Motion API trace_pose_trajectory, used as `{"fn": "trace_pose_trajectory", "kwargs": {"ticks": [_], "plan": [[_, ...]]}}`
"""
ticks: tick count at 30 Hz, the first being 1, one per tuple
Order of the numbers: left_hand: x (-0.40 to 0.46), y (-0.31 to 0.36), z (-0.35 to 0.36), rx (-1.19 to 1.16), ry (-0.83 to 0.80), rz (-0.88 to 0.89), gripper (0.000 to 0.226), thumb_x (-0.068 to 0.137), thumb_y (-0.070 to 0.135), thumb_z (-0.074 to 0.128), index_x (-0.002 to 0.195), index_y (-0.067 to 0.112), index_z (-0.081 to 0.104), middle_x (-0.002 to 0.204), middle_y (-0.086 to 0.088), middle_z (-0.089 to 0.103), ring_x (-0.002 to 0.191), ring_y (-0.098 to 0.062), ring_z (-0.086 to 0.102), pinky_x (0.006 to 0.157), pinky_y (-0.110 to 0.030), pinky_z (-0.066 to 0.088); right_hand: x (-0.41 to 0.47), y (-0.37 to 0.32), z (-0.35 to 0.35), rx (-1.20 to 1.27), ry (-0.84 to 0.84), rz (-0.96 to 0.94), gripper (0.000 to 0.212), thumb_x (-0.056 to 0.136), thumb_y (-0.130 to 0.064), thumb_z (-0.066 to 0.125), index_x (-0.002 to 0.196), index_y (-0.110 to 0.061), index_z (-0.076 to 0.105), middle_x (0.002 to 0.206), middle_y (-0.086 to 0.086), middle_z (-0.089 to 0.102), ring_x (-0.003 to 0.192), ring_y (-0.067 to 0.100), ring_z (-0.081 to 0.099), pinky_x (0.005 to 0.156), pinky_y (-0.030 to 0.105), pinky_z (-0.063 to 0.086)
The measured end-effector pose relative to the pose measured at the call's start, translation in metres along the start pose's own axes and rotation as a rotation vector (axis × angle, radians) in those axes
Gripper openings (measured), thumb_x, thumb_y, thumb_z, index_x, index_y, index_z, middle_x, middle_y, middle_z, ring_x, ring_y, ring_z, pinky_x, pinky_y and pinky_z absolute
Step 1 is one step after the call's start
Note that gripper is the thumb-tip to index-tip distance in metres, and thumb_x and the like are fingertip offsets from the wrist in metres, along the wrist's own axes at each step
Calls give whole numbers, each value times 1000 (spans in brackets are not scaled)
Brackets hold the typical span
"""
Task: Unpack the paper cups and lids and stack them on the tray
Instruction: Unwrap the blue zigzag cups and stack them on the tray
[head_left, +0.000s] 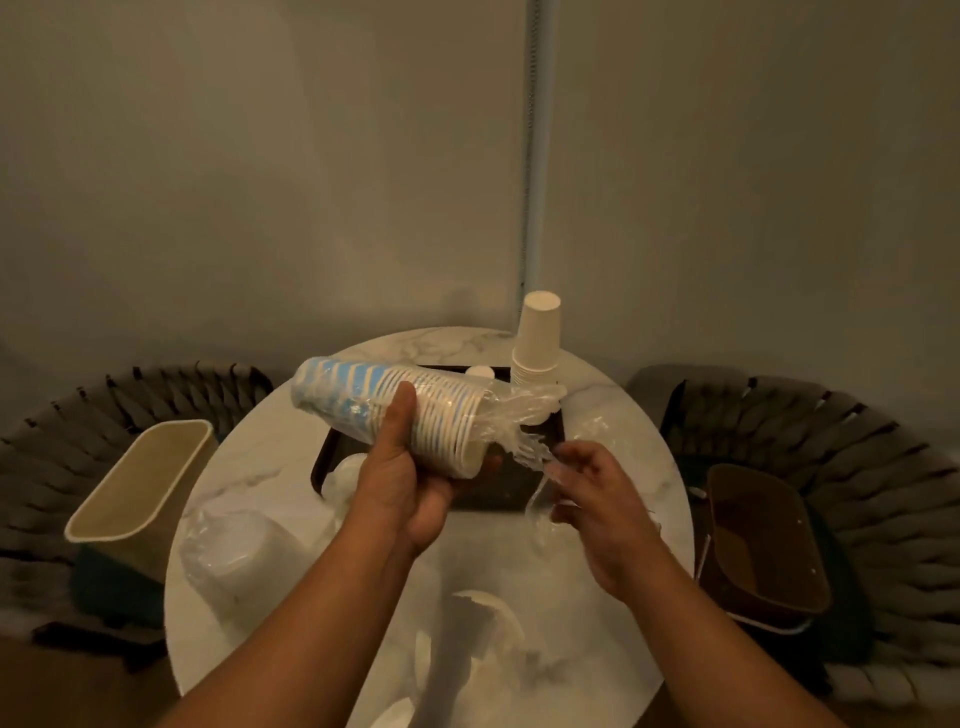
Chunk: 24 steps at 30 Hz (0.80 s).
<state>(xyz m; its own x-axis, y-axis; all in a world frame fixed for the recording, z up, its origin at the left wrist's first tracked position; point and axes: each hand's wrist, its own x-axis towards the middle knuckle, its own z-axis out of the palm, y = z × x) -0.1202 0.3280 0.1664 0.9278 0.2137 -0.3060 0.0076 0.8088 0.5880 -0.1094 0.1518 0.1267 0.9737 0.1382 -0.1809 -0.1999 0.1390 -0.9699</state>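
My left hand (402, 475) grips a sleeve of blue-and-white paper cups (363, 402), held sideways above the dark tray (488, 493). Clear plastic wrap (524, 415) trails off the open end of the sleeve. My right hand (597, 499) pinches the loose end of that wrap, to the right of the cups. A stack of plain white cups (537, 343) stands upside down at the tray's far right corner. A small white lid (479, 372) sits behind the held sleeve. A wrapped pack of clear lids (234, 551) lies on the table at the left.
The round marble table (623, 415) holds loose plastic wrap (592, 431) and white plates or lids (483, 623) near its front edge. A beige bin (145, 493) sits on a woven chair at the left, a brown bin (763, 540) on a chair at the right.
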Motion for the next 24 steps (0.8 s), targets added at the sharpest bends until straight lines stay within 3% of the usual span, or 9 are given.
{"fn": "trace_pose_trajectory", "kwargs": {"ticks": [3, 6, 9, 11, 13, 16, 19, 21, 24], "plan": [[-2, -6, 1, 98, -2, -49, 74, 69, 43, 72, 135, 18, 51, 118, -16, 69, 109, -35, 66, 95, -66, 45, 2, -14, 31, -83, -14, -215, 25, 88, -8, 66, 112, -12, 61, 104, 1, 68, 93, 11, 65, 76, 22, 54], [-2, -3, 0, 125, 39, -99, 67, 71, 48, 71, 128, 16, 56, 110, -16, 72, 100, -33, 70, 88, -59, 52, 6, -22, 44, -258, 138, -324, 8, 89, -12, 63, 94, -18, 65, 89, -2, 70, 84, 11, 66, 72, 24, 54], [3, 9, -2, 80, 92, -110, 59, 77, 53, 69, 123, 18, 58, 102, -14, 74, 91, -31, 72, 78, -54, 57, 6, -26, 33, -253, 195, -283, 11, 91, -7, 59, 93, -14, 67, 83, 0, 69, 72, 13, 63, 66, 25, 53], [5, 15, -3, 48, 116, -127, 61, 74, 54, 71, 123, 20, 58, 107, -14, 73, 96, -34, 71, 82, -58, 55, 3, -24, 22, -117, 262, -233, 14, 91, -3, 55, 92, -14, 63, 81, 3, 63, 67, 15, 57, 63, 28, 50], [6, 19, -4, 26, 144, -122, 61, 73, 54, 73, 121, 21, 56, 110, -15, 72, 99, -36, 69, 87, -61, 52, -5, -18, 18, -116, 325, -322, 14, 86, -4, 58, 87, -18, 61, 80, 1, 62, 70, 14, 57, 66, 31, 49], [7, 20, -2, 53, 119, -122, 70, 65, 57, 74, 122, 19, 58, 110, -15, 72, 99, -35, 70, 84, -59, 54, -22, -14, 35, -348, 109, -577, 18, 76, -14, 63, 88, -28, 64, 84, -12, 65, 83, 4, 61, 74, 18, 50], [7, 11, -2, 102, 62, -106, 79, 61, 56, 76, 125, 15, 59, 112, -18, 71, 101, -36, 69, 91, -59, 52, -17, -19, 58, -603, -8, -567, 48, 72, -48, 66, 116, -36, 53, 114, -19, 53, 110, 0, 47, 92, 13, 40], [6, 7, -1, 108, 51, -79, 80, 61, 53, 79, 126, 12, 60, 113, -20, 70, 102, -36, 69, 94, -59, 50, -11, -25, 66, -682, 6, -531, 67, 65, -62, 64, 122, -31, 48, 117, -17, 47, 114, 3, 38, 97, 17, 37], [10, 13, -3, 135, 78, -49, 70, 67, 50, 76, 123, 13, 61, 109, -17, 72, 100, -34, 70, 91, -56, 53, -7, -31, 60, -621, 71, -533, 37, 73, -40, 76, 103, -34, 56, 107, -18, 47, 106, 4, 45, 94, 28, 46]]}}
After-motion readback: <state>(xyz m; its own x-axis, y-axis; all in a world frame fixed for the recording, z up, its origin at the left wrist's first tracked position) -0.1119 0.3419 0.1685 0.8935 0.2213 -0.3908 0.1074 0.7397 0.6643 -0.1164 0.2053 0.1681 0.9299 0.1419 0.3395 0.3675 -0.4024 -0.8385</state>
